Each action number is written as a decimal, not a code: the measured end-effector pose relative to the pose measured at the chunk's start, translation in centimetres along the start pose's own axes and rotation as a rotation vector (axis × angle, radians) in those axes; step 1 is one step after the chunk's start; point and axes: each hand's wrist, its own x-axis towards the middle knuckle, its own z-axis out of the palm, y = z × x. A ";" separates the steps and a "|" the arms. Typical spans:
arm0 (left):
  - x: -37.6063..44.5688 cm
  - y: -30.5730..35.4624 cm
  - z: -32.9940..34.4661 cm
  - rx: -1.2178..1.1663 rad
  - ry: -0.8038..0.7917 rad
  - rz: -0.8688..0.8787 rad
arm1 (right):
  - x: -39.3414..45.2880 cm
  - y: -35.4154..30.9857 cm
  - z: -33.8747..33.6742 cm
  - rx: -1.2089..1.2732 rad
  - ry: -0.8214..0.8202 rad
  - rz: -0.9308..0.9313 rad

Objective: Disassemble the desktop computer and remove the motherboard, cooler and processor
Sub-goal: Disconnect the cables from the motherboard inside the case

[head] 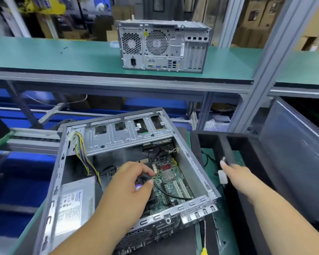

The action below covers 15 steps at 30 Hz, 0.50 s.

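The open desktop case lay on its side on the green bench, its side panel off and its rear ports toward the person. The left hand reached down into it, fingers curled around a dark, round part with a purple label, apparently the cooler, which sat on the motherboard. The thumb and forefinger pinched its upper edge. Just right of that hand, the green motherboard was still mounted on the case floor, with its white expansion slots and a black cable looping across it. The processor could not be seen.

Left of the left hand, the grey power supply sat in the case's near corner, and a bundle of yellow, purple and black wires ran up from it toward the drive cage beyond the fingers.

The right hand was outside the case, over a black tray to the right. It held a small white connector-like piece beneath its fingers; motion blur hid the exact grip.

Well beyond both hands, on the raised green shelf, a second computer tower stood upright with its rear fans and ports facing the person. A dark monitor leaned at the far right, beyond the right hand.
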 end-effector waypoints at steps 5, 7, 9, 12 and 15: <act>-0.6 -0.9 -0.2 0.205 0.072 -0.074 | -1.3 -1.6 0.9 -0.045 0.009 -0.091; -1.0 -1.2 -0.4 0.315 0.103 -0.081 | -2.6 -3.3 1.2 0.091 -0.044 -0.209; -1.2 -1.4 -0.6 0.437 0.136 -0.089 | -3.3 -5.2 1.8 0.131 -0.127 -0.328; -1.5 -1.6 -0.5 0.577 0.164 -0.108 | -3.7 -7.3 2.9 0.043 -0.192 -0.419; -1.7 -1.5 0.0 0.650 0.170 -0.068 | -3.9 -7.5 4.0 -0.099 -0.245 -0.403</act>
